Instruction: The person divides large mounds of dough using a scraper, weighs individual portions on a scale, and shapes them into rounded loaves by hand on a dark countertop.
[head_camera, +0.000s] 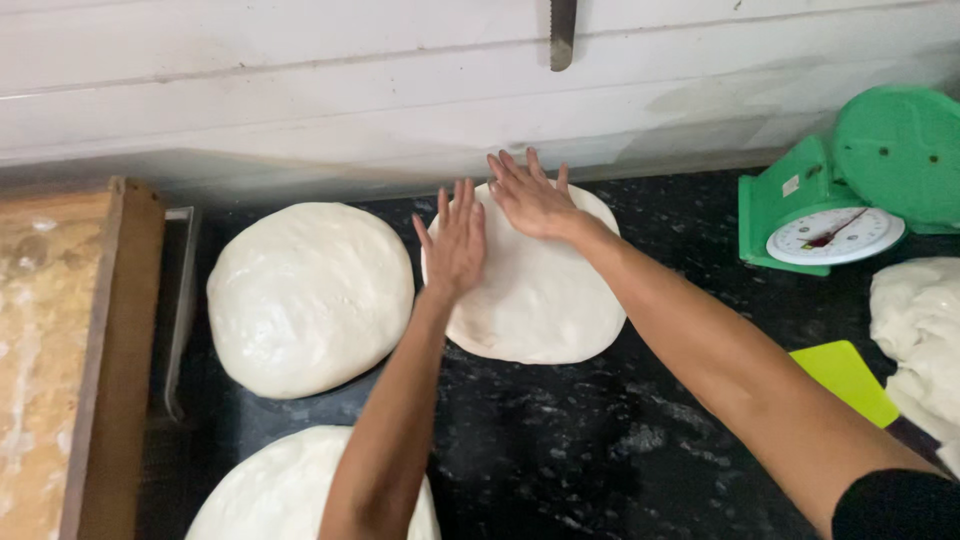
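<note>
so we've got both palms flat and open, left hand (455, 240) and right hand (532, 197) pressing the far edge of the dough round (540, 290) on the black counter (600, 440), gripping nothing; two shaped rounds (310, 295) sit left, a raw lump (918, 320) waits right.

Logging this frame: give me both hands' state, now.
Left hand: open, flat on the middle dough disc, holding nothing.
Right hand: open, palm down on the same disc's far edge.

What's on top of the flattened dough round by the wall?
Both hands lie flat on the dough round: left hand, right hand. The dough beneath the palms is covered; dark counter surrounds it.
</note>
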